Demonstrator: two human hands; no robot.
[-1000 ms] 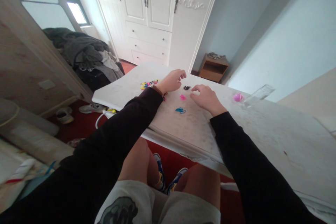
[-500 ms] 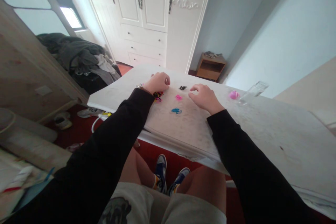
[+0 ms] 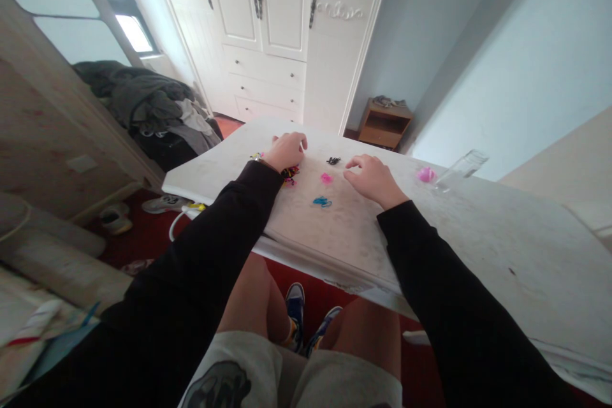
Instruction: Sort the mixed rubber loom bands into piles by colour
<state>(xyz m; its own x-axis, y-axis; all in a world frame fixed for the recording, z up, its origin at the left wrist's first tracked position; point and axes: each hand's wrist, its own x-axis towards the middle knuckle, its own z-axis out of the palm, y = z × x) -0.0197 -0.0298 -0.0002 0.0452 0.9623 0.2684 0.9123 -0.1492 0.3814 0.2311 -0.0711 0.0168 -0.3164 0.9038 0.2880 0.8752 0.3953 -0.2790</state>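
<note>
My left hand (image 3: 285, 150) is over the white table (image 3: 335, 229), palm down, its fingers loosely curved and apart, with nothing visible in them. Beside its wrist lies a mixed heap of small rubber bands (image 3: 289, 173), black, pink and yellow, partly hidden by the hand and sleeve. Past the wrist's left side some yellow and pink bits (image 3: 257, 155) show. My right hand (image 3: 369, 177) rests open on the table, thumb apart from the fingers. Between the hands lie black bands (image 3: 333, 160), pink bands (image 3: 326, 178) and, closer to me, blue bands (image 3: 322, 202).
To the right on the table are a pink ball-like item (image 3: 426, 174) and a clear glass-like container (image 3: 462, 169), tilted. A white cable (image 3: 175, 227) hangs at the left table edge. A wardrobe (image 3: 268, 25) and a small wooden cabinet (image 3: 385, 122) stand behind.
My left hand has shifted slightly left and away from me, its fingers a little less curled. My right hand stays put. The view has moved slightly, and my legs have shifted.
</note>
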